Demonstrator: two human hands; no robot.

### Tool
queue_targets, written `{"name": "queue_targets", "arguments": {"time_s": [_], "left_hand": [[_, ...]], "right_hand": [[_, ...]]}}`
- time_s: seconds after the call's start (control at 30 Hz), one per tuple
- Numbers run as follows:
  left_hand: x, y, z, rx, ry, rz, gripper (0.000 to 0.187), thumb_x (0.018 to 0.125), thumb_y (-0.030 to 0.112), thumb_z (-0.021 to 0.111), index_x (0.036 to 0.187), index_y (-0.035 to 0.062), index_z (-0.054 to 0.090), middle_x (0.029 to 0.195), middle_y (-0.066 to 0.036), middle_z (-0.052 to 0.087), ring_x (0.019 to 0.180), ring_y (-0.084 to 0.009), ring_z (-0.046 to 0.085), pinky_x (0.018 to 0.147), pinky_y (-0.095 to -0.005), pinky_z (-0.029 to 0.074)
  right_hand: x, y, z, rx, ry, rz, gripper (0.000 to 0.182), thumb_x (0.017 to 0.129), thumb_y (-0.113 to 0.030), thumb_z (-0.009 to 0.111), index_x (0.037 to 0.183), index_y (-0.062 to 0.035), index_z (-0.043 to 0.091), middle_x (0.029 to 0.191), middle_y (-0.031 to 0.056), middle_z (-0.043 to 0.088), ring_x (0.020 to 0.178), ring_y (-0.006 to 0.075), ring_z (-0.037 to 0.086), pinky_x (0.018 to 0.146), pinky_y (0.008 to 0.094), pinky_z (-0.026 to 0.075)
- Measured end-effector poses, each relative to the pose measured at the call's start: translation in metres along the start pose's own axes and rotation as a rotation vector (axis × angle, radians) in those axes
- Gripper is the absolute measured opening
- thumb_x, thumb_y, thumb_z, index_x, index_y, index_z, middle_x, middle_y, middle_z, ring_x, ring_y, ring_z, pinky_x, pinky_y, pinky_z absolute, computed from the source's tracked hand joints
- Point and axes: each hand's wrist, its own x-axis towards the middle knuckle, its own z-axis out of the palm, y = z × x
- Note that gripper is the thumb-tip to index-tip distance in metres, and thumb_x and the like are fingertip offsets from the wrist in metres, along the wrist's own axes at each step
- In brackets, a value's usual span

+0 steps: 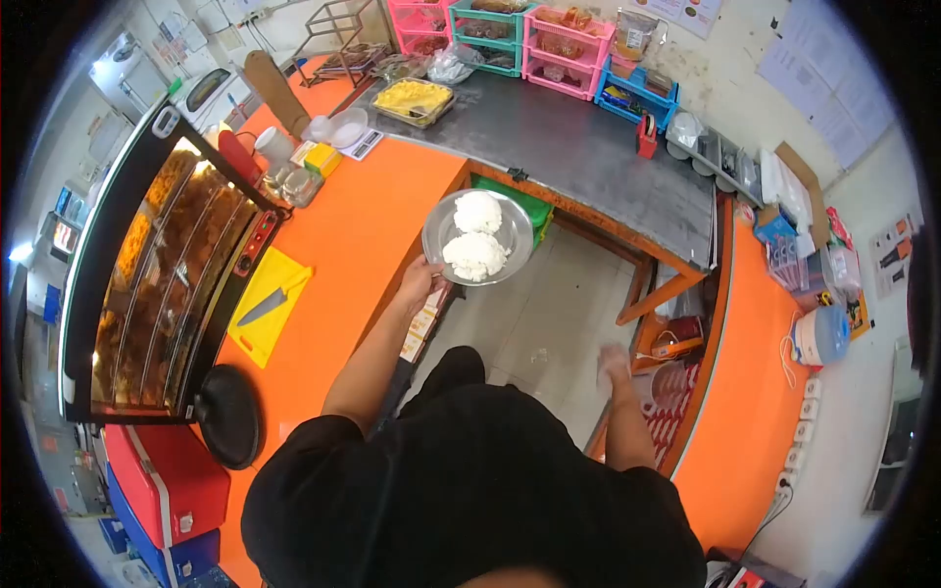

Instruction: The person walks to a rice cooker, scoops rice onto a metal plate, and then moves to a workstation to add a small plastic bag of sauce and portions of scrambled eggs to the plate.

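My left hand (420,282) grips the near left rim of a round metal plate (520,238), which hangs over the gap between the counters. Two mounds of white rice (476,245) sit on the plate, one behind the other. My right hand (615,364) hangs low at the right beside the shelf under the counter. It is blurred and seems to wear a clear glove; its fingers are too smeared to read. Left of the plate, a knife (262,307) lies on a yellow cutting board (267,330) on the orange counter (363,211).
A lit glass food cabinet (157,284) stands at the left, with a black round tray (230,416) near it. Ahead, a dark table (569,137) holds a tray of yellow food (413,100), stacked baskets and a red tape dispenser (647,135). Another orange counter (750,382) runs along the right.
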Motion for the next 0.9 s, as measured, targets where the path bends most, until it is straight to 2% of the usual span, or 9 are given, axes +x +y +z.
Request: {"name": "queue_targets", "arguments": {"time_s": [0.1, 0.13, 0.2, 0.3, 0.37, 0.5, 0.6, 0.73, 0.9], "left_hand": [[0.083, 0.002, 0.009, 0.001, 0.002, -0.018, 0.021, 0.088, 0.007, 0.047, 0.109, 0.0096, 0.051, 0.09, -0.001, 0.061, 0.065, -0.0047, 0.052, 0.056, -0.0182, 0.044], [0.114, 0.005, 0.009, -0.011, 0.017, -0.025, 0.021, 0.089, 0.007, 0.047, 0.109, 0.0091, 0.051, 0.09, -0.001, 0.061, 0.064, -0.0045, 0.052, 0.055, -0.0178, 0.044], [0.181, 0.009, 0.005, 0.008, 0.013, -0.01, 0.021, 0.089, 0.007, 0.047, 0.11, 0.0083, 0.051, 0.088, -0.001, 0.061, 0.062, -0.0052, 0.052, 0.052, -0.0169, 0.044], [0.292, -0.016, -0.001, 0.045, 0.006, -0.014, 0.021, 0.089, 0.007, 0.048, 0.11, 0.0089, 0.051, 0.086, -0.002, 0.061, 0.062, -0.0059, 0.053, 0.049, -0.0164, 0.043], [0.349, -0.007, 0.0, -0.001, -0.011, -0.038, 0.021, 0.089, 0.008, 0.048, 0.11, 0.0091, 0.05, 0.085, -0.002, 0.061, 0.063, -0.0064, 0.054, 0.05, -0.0171, 0.044], [0.453, -0.015, -0.014, -0.027, 0.058, -0.138, 0.023, 0.088, 0.01, 0.052, 0.111, 0.0091, 0.049, 0.086, -0.002, 0.062, 0.066, -0.0087, 0.056, 0.056, -0.0206, 0.046], [0.499, -0.009, -0.024, -0.028, 0.077, -0.22, 0.024, 0.087, 0.014, 0.055, 0.11, 0.01, 0.05, 0.09, -0.002, 0.063, 0.07, -0.0104, 0.058, 0.061, -0.0236, 0.047], [0.544, -0.011, -0.034, 0.001, 0.01, -0.226, 0.028, 0.086, 0.016, 0.057, 0.113, 0.0116, 0.05, 0.093, -0.001, 0.063, 0.075, -0.0106, 0.059, 0.066, -0.0256, 0.048], [0.568, -0.029, -0.051, -0.002, -0.017, -0.279, 0.031, 0.087, 0.017, 0.057, 0.116, 0.012, 0.05, 0.099, -0.003, 0.061, 0.08, -0.0143, 0.059, 0.077, -0.0292, 0.05]], "right_hand": [[0.229, 0.041, -0.178, 0.419, -0.468, 0.574, 0.026, 0.085, -0.027, 0.045, 0.083, -0.005, 0.06, 0.08, 0.0108, 0.063, 0.074, 0.0292, 0.059, 0.069, 0.0422, 0.047], [0.257, 0.05, -0.161, 0.418, -0.466, 0.581, 0.026, 0.085, -0.027, 0.045, 0.083, -0.005, 0.06, 0.08, 0.0108, 0.063, 0.074, 0.0292, 0.059, 0.069, 0.0422, 0.047], [0.296, 0.073, -0.128, 1.254, -0.21, 1.219, 0.024, 0.084, -0.023, 0.046, 0.078, -0.003, 0.058, 0.074, 0.0108, 0.06, 0.067, 0.0234, 0.058, 0.064, 0.0367, 0.047], [0.301, 0.086, -0.073, 0.916, -0.294, 1.062, 0.024, 0.084, -0.022, 0.045, 0.074, -0.0032, 0.057, 0.064, 0.0089, 0.056, 0.06, 0.02, 0.056, 0.055, 0.0329, 0.045], [0.277, 0.099, -0.016, 0.444, -0.148, 0.533, 0.025, 0.084, -0.021, 0.044, 0.071, -0.0038, 0.055, 0.06, 0.006, 0.053, 0.053, 0.0166, 0.053, 0.048, 0.0305, 0.043], [0.277, 0.105, 0.023, 1.329, -0.208, 1.498, 0.012, 0.083, -0.011, 0.045, 0.079, -0.005, 0.054, 0.06, 0.006, 0.053, 0.048, 0.0172, 0.05, 0.045, 0.0295, 0.043], [0.302, 0.108, 0.024, 1.276, 0.056, 1.668, 0.009, 0.083, -0.007, 0.045, 0.087, -0.0057, 0.053, 0.061, 0.0065, 0.053, 0.049, 0.0169, 0.05, 0.046, 0.0293, 0.043], [0.237, 0.142, 0.137, 0.475, -0.196, 0.827, 0.008, 0.085, -0.011, 0.049, 0.089, -0.0055, 0.052, 0.062, 0.0065, 0.054, 0.05, 0.0165, 0.051, 0.048, 0.0296, 0.044], [0.413, 0.165, 0.083, 1.29, -0.126, 1.483, 0.013, 0.089, -0.019, 0.053, 0.092, -0.0061, 0.054, 0.064, 0.0042, 0.053, 0.052, 0.0123, 0.05, 0.05, 0.0275, 0.045]]}}
